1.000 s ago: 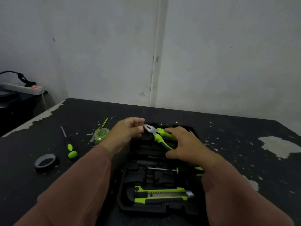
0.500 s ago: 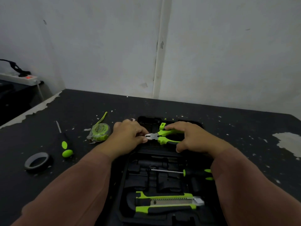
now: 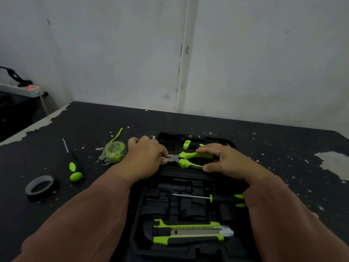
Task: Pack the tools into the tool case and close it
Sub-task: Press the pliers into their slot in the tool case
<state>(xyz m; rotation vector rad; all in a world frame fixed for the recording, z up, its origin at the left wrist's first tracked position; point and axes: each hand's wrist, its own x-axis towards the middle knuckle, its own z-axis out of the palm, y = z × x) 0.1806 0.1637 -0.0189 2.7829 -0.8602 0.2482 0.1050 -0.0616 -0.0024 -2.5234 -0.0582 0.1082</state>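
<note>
The black tool case (image 3: pixel 162 241) lies open on the dark table. Green-handled pliers (image 3: pixel 186 158) lie level across its far part. My left hand (image 3: pixel 145 159) pinches the pliers' metal jaws, and my right hand (image 3: pixel 224 160) grips the green handles. Behind the pliers a green-capped black handle (image 3: pixel 190 144) sits in the case. Nearer me a thin screwdriver (image 3: pixel 204 197) and a green utility knife (image 3: pixel 188 232) rest in their slots. Outside the case to the left lie a tape measure (image 3: pixel 113 152), a second screwdriver (image 3: pixel 72 163) and a roll of black tape (image 3: pixel 40 186).
The table's black surface (image 3: pixel 283 154) is chipped, with pale patches at the right and along the left edge. A white wall stands close behind. A power strip (image 3: pixel 22 89) with a red light sits on a lower surface at far left.
Both hands have lowered the pliers from a tilted hold above the case down into its far part, turning them level. The camera has moved closer.
</note>
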